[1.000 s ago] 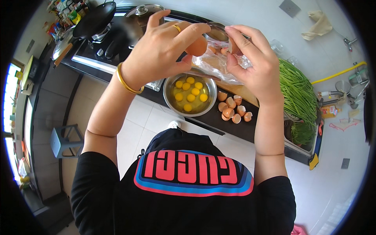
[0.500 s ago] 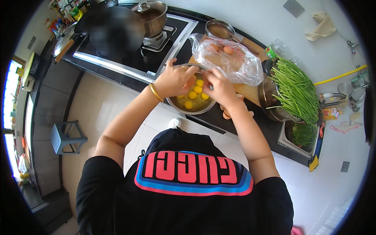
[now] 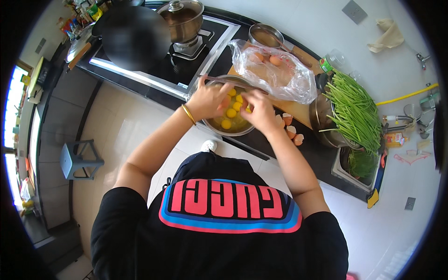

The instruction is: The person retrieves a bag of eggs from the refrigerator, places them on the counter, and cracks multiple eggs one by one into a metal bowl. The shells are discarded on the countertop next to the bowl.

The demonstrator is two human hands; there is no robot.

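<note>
A round metal bowl (image 3: 232, 134) on the counter holds several yellow yolks (image 3: 231, 113) in clear egg white. Above its left side is my left hand (image 3: 209, 99), a gold bangle at the wrist, with the fingers curled around a brown egg (image 3: 226, 102) that they partly hide. My right hand (image 3: 259, 111) hangs over the bowl's right side, fingers bent in a pinch; whatever is between them cannot be made out. A thin brown stick (image 3: 254, 87) lies across the far rim. Cracked eggshells (image 3: 291, 130) sit on the counter beside my right wrist.
Beyond the bowl, a clear plastic bag (image 3: 298, 86) with brown eggs (image 3: 275, 60) covers part of a cutting board (image 3: 298, 112). Green stalks (image 3: 352, 109) top a pot at right, near the sink (image 3: 338, 169). A stove (image 3: 186, 74) with a lidded pot (image 3: 183, 29) stands left.
My hands have drawn slightly apart over the bowl. The stick across the rim and the eggshells by my right wrist show more fully. The view has shifted slightly.
</note>
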